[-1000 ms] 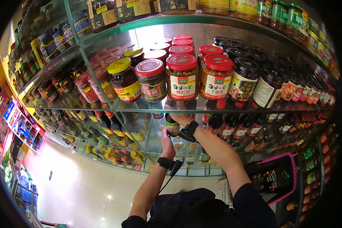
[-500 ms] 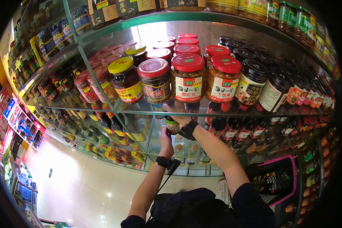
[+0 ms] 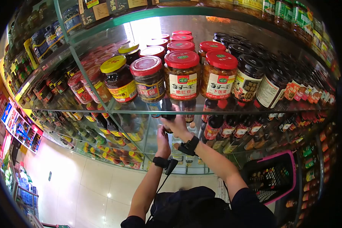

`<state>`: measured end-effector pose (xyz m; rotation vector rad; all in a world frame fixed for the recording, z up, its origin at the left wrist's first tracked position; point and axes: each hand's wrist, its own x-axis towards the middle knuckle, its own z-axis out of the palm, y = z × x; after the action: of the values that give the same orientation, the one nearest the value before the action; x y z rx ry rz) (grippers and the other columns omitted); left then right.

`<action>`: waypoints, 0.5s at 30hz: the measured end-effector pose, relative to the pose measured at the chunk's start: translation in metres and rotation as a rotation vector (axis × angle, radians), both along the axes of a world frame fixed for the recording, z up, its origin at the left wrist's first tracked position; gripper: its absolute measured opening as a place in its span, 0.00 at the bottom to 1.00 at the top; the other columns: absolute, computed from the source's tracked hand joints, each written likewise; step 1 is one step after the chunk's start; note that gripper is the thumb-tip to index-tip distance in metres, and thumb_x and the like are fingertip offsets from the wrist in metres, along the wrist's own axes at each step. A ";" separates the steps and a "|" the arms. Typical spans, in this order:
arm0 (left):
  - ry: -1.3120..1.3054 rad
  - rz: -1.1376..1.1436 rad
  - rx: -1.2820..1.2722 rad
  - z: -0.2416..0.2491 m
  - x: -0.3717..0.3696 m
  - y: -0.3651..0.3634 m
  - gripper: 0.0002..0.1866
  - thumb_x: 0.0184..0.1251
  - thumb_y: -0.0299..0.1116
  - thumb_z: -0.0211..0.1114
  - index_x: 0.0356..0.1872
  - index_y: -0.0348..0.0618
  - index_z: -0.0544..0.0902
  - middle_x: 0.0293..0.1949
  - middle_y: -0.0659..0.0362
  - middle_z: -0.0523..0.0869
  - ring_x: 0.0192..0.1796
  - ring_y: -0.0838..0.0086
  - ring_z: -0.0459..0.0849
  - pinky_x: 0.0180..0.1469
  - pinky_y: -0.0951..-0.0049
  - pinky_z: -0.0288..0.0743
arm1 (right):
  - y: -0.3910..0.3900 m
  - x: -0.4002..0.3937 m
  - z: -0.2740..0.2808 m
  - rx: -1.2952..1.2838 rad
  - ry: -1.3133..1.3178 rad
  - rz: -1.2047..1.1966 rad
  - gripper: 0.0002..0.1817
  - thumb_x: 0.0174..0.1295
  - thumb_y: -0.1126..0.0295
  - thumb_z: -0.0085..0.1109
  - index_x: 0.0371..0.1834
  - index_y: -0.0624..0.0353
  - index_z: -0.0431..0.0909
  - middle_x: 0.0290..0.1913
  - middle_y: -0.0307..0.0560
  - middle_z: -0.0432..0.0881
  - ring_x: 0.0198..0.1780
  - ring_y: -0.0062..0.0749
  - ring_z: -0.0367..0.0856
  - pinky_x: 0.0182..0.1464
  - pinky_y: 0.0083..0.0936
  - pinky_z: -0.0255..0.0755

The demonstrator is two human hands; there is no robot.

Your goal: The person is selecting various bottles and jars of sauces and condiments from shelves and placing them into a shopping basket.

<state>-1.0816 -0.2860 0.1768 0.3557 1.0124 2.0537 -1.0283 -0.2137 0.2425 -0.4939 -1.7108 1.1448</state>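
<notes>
Head camera view, looking up a shop's glass shelving: a person's right hand (image 3: 177, 123) closes its grip around the neck of a dark sauce bottle (image 3: 168, 114), held just under the edge of a glass shelf (image 3: 231, 108), while the left hand (image 3: 162, 140) cups the bottle from below; whether the left grip is fully closed cannot be told. The bottle sits almost against the shelf's lip, between the two hands and in front of a row of similar bottles (image 3: 231, 129). A knock against the glass edge, or against a neighbouring bottle, looks like the main risk, and a slip from the narrow neck could send it to the tiled floor (image 3: 91, 190). Directly above stand red-lidded jars (image 3: 182, 76), a yellow-lidded jar (image 3: 118, 78) and black-lidded jars (image 3: 247, 78), crowded close to the front. A black shopping basket with a pink rim (image 3: 271, 178) hangs at the person's right. Shelves run off leftward along a bright aisle.
</notes>
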 end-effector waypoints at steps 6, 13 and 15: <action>0.016 -0.001 -0.079 -0.002 0.000 -0.005 0.22 0.67 0.42 0.36 0.55 0.45 0.67 0.56 0.65 0.69 0.60 0.80 0.62 0.59 0.76 0.51 | 0.000 0.012 -0.036 -0.077 -0.124 -0.001 0.31 0.41 0.62 0.68 0.47 0.63 0.65 0.45 0.50 0.74 0.49 0.32 0.71 0.50 0.27 0.64; -0.109 0.151 -0.148 0.006 0.014 -0.046 0.17 0.62 0.36 0.47 0.51 0.43 0.69 0.53 0.60 0.70 0.56 0.71 0.66 0.57 0.69 0.59 | -0.021 0.050 -0.073 -0.201 -0.084 0.024 0.26 0.45 0.72 0.60 0.49 0.68 0.65 0.49 0.56 0.72 0.51 0.39 0.71 0.52 0.28 0.64; -0.144 0.202 -0.121 -0.001 0.019 -0.060 0.15 0.61 0.35 0.48 0.48 0.42 0.71 0.49 0.59 0.72 0.52 0.71 0.69 0.55 0.69 0.62 | -0.032 0.073 -0.068 -0.210 -0.049 0.050 0.20 0.46 0.75 0.56 0.45 0.69 0.68 0.44 0.55 0.75 0.46 0.36 0.74 0.48 0.26 0.67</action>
<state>-1.0629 -0.3461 0.1762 0.0429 1.1148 2.1490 -0.9551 -0.2454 0.1743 -0.6154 -1.6605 1.3670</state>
